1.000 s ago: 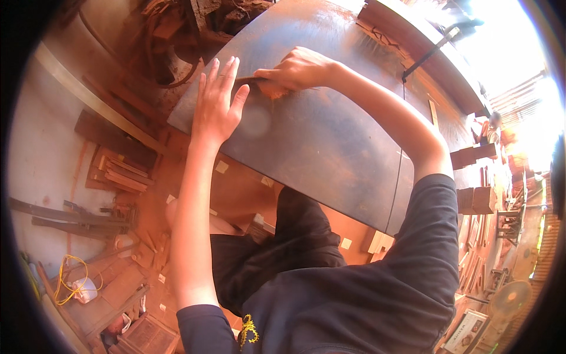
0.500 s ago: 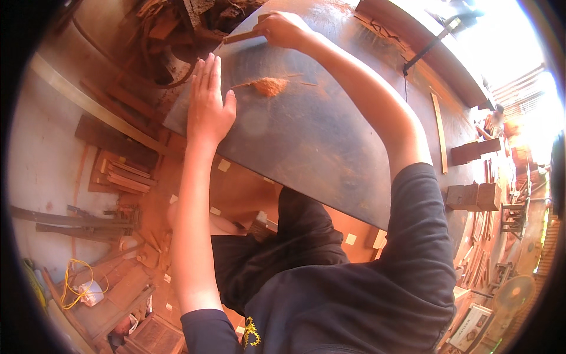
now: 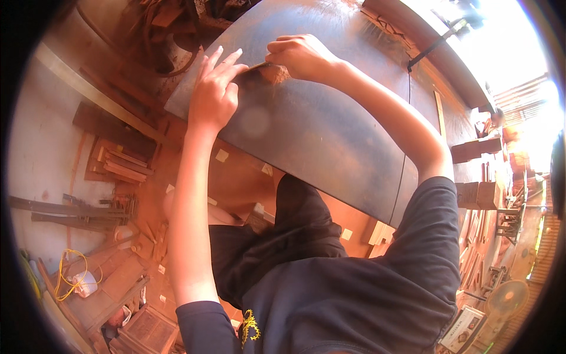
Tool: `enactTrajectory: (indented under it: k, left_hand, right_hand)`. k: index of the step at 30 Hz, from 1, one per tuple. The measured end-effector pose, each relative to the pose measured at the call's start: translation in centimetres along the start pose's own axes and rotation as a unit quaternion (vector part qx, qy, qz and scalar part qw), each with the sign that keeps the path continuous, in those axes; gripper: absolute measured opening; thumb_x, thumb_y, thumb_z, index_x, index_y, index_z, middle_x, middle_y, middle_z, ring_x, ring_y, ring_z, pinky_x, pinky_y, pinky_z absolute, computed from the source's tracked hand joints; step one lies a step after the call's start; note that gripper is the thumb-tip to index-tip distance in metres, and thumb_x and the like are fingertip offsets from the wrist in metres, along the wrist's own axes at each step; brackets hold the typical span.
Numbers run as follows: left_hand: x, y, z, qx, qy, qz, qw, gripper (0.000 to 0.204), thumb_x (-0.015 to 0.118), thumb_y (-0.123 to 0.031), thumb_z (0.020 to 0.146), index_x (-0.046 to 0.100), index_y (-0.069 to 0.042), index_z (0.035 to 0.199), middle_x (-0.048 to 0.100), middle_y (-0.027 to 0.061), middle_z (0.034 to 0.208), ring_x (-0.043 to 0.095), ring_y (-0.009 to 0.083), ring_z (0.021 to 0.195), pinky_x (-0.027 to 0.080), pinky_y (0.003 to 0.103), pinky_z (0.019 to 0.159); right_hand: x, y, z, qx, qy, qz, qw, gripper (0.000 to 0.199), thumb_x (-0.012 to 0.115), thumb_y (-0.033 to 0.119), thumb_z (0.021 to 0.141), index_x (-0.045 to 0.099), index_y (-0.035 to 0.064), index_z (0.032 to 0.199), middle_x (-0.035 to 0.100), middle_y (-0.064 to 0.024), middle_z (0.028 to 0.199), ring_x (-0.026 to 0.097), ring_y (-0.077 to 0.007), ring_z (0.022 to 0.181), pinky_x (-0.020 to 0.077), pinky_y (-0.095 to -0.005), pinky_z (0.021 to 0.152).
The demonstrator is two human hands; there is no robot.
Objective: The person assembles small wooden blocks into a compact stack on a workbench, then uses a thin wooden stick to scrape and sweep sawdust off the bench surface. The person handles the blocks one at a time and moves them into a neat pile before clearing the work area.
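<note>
Strong daylight is pouring in from the upper right, blowing that corner out to white and washing detail from the shelving there. A warm reddish cast is tinting the whole view. The dark metal sheet [image 3: 330, 135] is showing a soft sheen and one pale lens-flare spot near its middle. The fisheye lens is bending straight edges toward the rim, where a black circular border is closing in. The left side is sitting dimmer, and fine detail is softening toward the edges.
</note>
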State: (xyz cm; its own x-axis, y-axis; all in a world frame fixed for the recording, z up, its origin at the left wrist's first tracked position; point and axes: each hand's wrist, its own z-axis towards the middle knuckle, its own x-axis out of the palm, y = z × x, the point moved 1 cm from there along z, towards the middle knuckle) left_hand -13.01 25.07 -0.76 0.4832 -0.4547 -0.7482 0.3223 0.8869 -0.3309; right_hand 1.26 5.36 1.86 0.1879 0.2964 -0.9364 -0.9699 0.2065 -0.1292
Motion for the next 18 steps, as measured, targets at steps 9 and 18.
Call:
enactTrajectory:
  k: [9, 18]
  left_hand:
    - [-1.2, -0.4, -0.1, 0.009, -0.028, -0.111, 0.993, 0.050, 0.048, -0.003, 0.076, 0.066, -0.001, 0.123, 0.058, 0.0178, 0.141, 0.043, 0.0376, 0.141, 0.031, 0.046, 0.120]
    - [-0.3, 0.0, -0.3, -0.047, -0.064, -0.115, 0.990, 0.059, 0.045, -0.002, 0.078, 0.053, 0.002, 0.136, 0.052, 0.0230, 0.143, 0.041, 0.0381, 0.141, 0.031, 0.045, 0.121]
  right_hand:
    - [-2.3, 1.7, -1.7, 0.049, -0.015, -0.019, 0.998, 0.036, 0.064, -0.001, 0.076, 0.073, 0.0150, 0.106, 0.063, -0.0027, 0.093, 0.065, -0.0244, 0.093, 0.0571, -0.0383, 0.073]
    - [-3.7, -3.4, -6.3, 0.407, 0.125, -0.107, 0.898, 0.017, 0.063, 0.009, 0.077, 0.076, 0.0027, 0.086, 0.073, -0.0204, 0.083, 0.073, -0.0374, 0.077, 0.0590, -0.0454, 0.071]
